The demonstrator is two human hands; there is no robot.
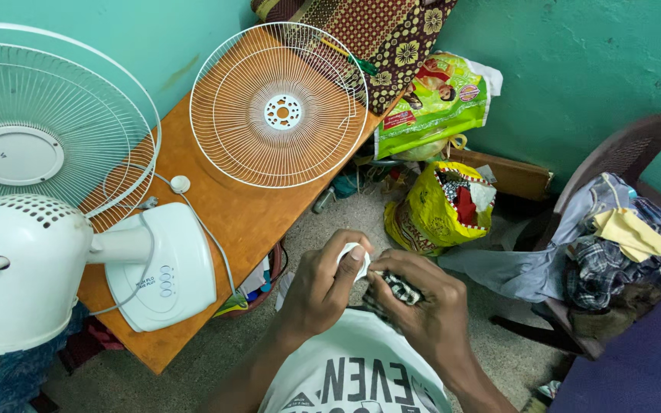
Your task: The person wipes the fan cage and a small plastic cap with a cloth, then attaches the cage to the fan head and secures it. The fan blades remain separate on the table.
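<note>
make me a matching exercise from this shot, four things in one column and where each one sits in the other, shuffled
Things:
1. detached fan grille
2. small white part
3. checked cloth
4. yellow bag

Places:
A. on the floor, stuffed with cloth scraps
B. gripped in the right hand
C. lying flat on the wooden table
D. pinched in the fingers of the left hand

Pairs: 1-C, 2-D, 3-B, 4-A
</note>
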